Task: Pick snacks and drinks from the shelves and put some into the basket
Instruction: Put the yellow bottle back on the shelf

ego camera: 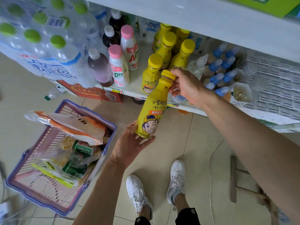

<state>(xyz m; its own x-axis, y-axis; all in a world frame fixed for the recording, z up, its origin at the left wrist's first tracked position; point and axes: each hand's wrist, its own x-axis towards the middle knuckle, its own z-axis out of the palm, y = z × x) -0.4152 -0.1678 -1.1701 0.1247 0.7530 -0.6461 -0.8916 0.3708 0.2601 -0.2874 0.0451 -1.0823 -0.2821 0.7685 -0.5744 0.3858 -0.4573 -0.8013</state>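
A yellow tea bottle [153, 108] with a cartoon face and a yellow cap hangs tilted in front of the low shelf [133, 92]. My right hand [186, 86] grips its cap and neck from above. My left hand [129, 144] cups its base from below. The pink and blue basket [100, 161] stands on the floor to the left, holding snack bags, an orange-white packet and green Tsingtao cans. Several more yellow bottles [168, 51] stand on the shelf behind.
Pink-capped milk drinks [119, 65], dark juice bottles [99, 69] and blue-capped bottles [222, 73] fill the shelf. A shrink-wrapped pack of green-capped water [47, 44] overhangs at left. A red box [90, 92] lies under the shelf. My white shoes [155, 187] stand on tiled floor.
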